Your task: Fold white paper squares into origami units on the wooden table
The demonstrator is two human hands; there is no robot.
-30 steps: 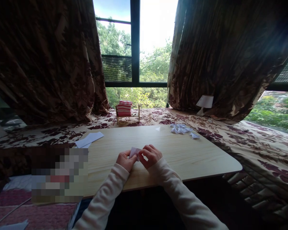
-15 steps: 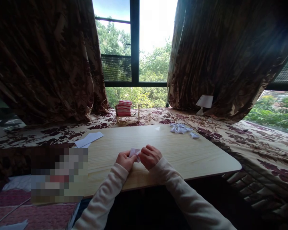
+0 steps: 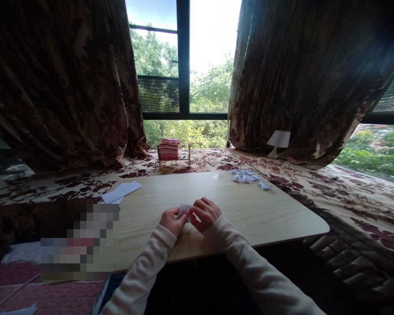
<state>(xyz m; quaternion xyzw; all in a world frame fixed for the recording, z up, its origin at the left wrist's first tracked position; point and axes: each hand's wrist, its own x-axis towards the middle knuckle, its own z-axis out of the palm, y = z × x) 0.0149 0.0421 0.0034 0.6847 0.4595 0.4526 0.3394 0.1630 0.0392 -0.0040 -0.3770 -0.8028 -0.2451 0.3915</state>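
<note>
Between my two hands, just above the near part of the table, is a small folded piece of white paper (image 3: 184, 210). My left hand (image 3: 173, 221) pinches its left side between thumb and fingers. At the paper's right edge, my right hand (image 3: 206, 214) has its fingers curled in a pinch on it. The fingers cover part of the folds. Farther off on the right lies a cluster of folded paper pieces (image 3: 246, 176), with one more folded piece (image 3: 265, 185) beside it. Flat paper strips (image 3: 122, 191) rest at the table's left edge.
The pale wooden table (image 3: 230, 205) stands against a ledge with flowered cloth (image 3: 213, 165). On the ledge are a small rack with folded red-and-white cloths (image 3: 169, 148) and a small white lamp (image 3: 279, 139). Dark curtains (image 3: 282, 65) flank the window. A blurred patch covers the left side.
The fingers of my right hand have shifted slightly at the paper's right edge. The paper stays in both hands at nearly the same place.
</note>
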